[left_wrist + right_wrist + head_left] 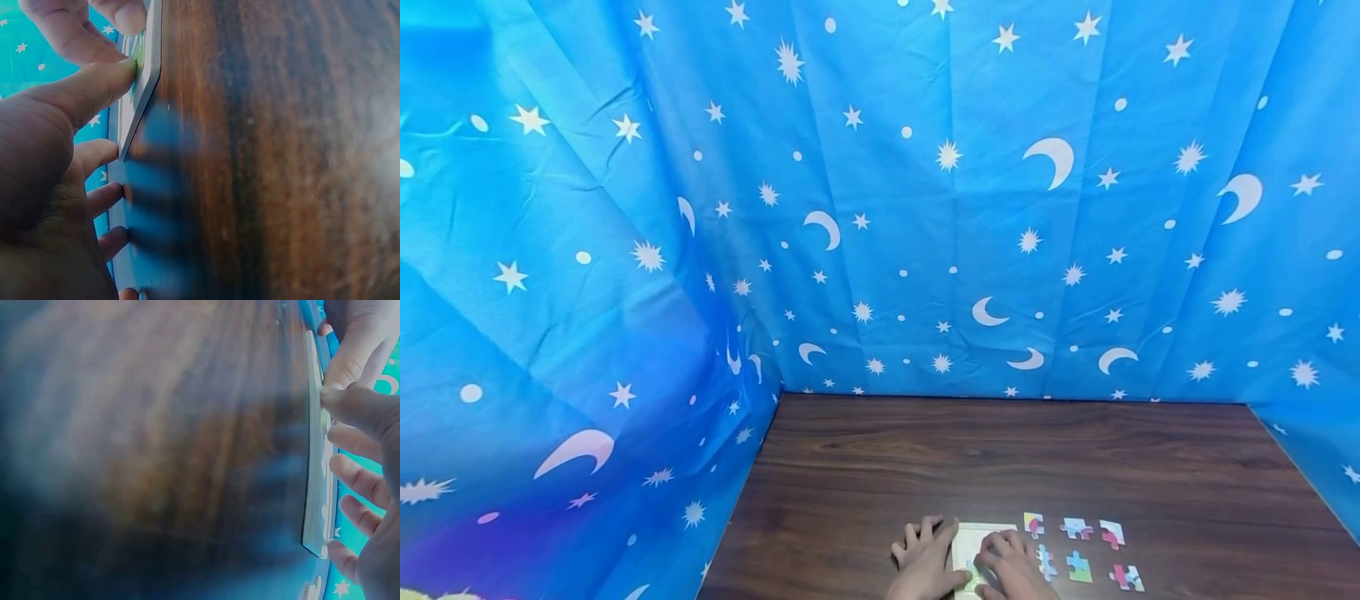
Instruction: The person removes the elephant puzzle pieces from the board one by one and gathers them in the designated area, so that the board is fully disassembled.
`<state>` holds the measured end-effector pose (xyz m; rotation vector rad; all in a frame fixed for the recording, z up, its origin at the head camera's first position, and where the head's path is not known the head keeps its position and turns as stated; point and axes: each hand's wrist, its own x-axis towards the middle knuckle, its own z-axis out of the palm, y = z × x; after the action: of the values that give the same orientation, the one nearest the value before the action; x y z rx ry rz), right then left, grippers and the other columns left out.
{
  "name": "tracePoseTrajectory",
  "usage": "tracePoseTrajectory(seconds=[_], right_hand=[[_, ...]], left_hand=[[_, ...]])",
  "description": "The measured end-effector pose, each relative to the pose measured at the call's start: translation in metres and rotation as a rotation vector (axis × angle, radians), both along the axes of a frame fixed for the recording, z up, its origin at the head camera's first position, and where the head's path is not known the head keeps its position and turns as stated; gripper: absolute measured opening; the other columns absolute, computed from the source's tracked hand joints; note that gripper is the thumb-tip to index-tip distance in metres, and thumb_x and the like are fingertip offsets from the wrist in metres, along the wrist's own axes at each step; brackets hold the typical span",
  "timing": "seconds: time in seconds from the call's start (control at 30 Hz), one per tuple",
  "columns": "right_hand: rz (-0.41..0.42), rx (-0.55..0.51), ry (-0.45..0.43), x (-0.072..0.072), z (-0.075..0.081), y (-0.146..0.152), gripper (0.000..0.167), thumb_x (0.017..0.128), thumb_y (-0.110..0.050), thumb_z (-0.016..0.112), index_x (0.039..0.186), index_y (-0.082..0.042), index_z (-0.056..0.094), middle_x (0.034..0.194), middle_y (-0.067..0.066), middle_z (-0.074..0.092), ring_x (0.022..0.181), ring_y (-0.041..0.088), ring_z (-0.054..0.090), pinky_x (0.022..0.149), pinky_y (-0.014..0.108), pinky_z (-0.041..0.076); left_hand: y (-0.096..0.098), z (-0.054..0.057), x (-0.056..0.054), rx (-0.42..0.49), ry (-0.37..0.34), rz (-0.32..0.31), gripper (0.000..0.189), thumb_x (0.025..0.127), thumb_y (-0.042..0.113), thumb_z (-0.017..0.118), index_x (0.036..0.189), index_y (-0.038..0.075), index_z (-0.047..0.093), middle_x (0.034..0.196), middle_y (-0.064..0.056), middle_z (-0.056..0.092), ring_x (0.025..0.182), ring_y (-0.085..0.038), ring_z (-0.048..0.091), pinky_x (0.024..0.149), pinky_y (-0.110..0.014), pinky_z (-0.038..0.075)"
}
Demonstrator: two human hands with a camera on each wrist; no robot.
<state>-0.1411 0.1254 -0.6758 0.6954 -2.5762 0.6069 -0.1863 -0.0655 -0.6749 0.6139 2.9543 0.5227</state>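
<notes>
A pale, shallow puzzle board [987, 527] lies on the table at the bottom of the head view. My left hand [925, 565] rests at its left edge, fingers spread on the table and board edge. The left thumb [103, 87] presses a green-patterned puzzle piece [139, 55] on the board. Over the board's right part is my right hand [1013, 571], bent at the knuckles. In the right wrist view its thumb [356, 406] and fingers touch down along the board [315, 469]. The two thumbs are close together, and the hands hide much of the board.
Several loose jigsaw pieces lie right of the board, among them a yellow-pink one [1033, 524], a green-blue one [1078, 567] and a pink-blue one [1127, 577]. Blue star-and-moon cloth [910, 208] hangs behind and beside the dark wooden table [850, 450].
</notes>
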Motion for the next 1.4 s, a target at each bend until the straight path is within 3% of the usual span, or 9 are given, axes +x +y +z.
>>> tracePoseTrajectory(seconds=[0.13,0.3,0.53,0.77,0.9,1.0,1.13,1.27,1.4], right_hand=[[0.02,0.037,-0.072,-0.001,0.006,0.003,0.023,0.077,-0.039,0.08,0.086,-0.02,0.073,0.097,-0.004,0.052,0.094,0.023,0.044,0.071,0.054,0.04],[0.047,0.059,-0.152,-0.003,0.013,0.008,0.026,0.085,-0.044,0.074,0.089,-0.019,0.073,0.098,-0.004,0.053,0.097,0.025,0.045,0.074,0.057,0.04],[0.055,0.079,-0.094,-0.007,0.018,0.012,0.021,0.08,-0.035,0.08,0.089,-0.018,0.073,0.099,-0.004,0.053,0.097,0.024,0.045,0.072,0.05,0.04],[0.062,0.064,-0.07,-0.006,0.021,0.019,0.022,0.083,-0.04,0.077,0.089,-0.019,0.071,0.101,-0.003,0.053,0.097,0.025,0.045,0.071,0.047,0.039],[0.033,0.034,-0.048,-0.002,0.021,0.022,0.022,0.083,-0.038,0.078,0.087,-0.019,0.07,0.099,-0.003,0.053,0.095,0.025,0.046,0.07,0.042,0.036],[-0.012,0.012,-0.081,0.001,0.021,0.024,0.022,0.082,-0.037,0.078,0.086,-0.017,0.069,0.099,-0.003,0.053,0.096,0.026,0.047,0.07,0.046,0.039],[-0.051,0.007,-0.1,0.005,0.022,0.028,0.021,0.081,-0.036,0.079,0.085,-0.018,0.069,0.1,-0.004,0.052,0.096,0.027,0.047,0.068,0.051,0.042],[-0.068,-0.007,-0.042,0.007,0.018,0.034,0.021,0.078,-0.036,0.081,0.083,-0.021,0.067,0.099,-0.006,0.051,0.095,0.025,0.044,0.067,0.043,0.038],[-0.082,-0.024,-0.077,0.013,0.017,0.04,0.02,0.079,-0.037,0.08,0.084,-0.022,0.067,0.1,-0.007,0.05,0.096,0.025,0.043,0.068,0.042,0.036]], left_hand=[[0.0,-0.001,-0.001,0.004,-0.003,-0.016,0.082,0.073,0.056,0.08,0.146,0.027,0.056,0.136,-0.006,0.048,0.111,-0.034,0.041,0.071,-0.046,0.03],[0.0,0.001,-0.003,-0.015,-0.004,-0.05,0.098,0.065,0.067,0.083,0.149,0.027,0.052,0.139,-0.005,0.046,0.111,-0.032,0.041,0.073,-0.045,0.031],[0.004,0.006,-0.006,-0.013,-0.04,-0.058,0.109,0.056,0.059,0.092,0.151,0.03,0.049,0.141,-0.002,0.044,0.113,-0.031,0.041,0.073,-0.046,0.031],[0.007,0.006,-0.007,-0.02,-0.024,-0.067,0.107,0.056,0.058,0.092,0.15,0.031,0.049,0.139,-0.001,0.044,0.112,-0.032,0.041,0.073,-0.046,0.032],[0.006,0.002,-0.005,-0.051,0.005,-0.072,0.105,0.057,0.058,0.092,0.15,0.031,0.05,0.138,-0.001,0.045,0.111,-0.032,0.042,0.071,-0.043,0.032],[0.003,0.0,-0.004,-0.055,0.005,-0.065,0.106,0.056,0.06,0.092,0.149,0.03,0.051,0.137,-0.002,0.045,0.11,-0.031,0.042,0.071,-0.042,0.032],[0.001,0.002,-0.005,-0.029,-0.065,-0.042,0.105,0.056,0.057,0.093,0.149,0.03,0.052,0.138,-0.002,0.044,0.111,-0.031,0.041,0.072,-0.045,0.032],[0.0,0.006,-0.006,-0.021,-0.139,-0.016,0.102,0.058,0.053,0.094,0.148,0.03,0.053,0.138,-0.002,0.043,0.111,-0.032,0.04,0.073,-0.047,0.033],[-0.001,0.009,-0.008,-0.05,-0.198,0.008,0.097,0.063,0.05,0.094,0.148,0.032,0.052,0.138,-0.001,0.042,0.11,-0.033,0.039,0.072,-0.049,0.033]])
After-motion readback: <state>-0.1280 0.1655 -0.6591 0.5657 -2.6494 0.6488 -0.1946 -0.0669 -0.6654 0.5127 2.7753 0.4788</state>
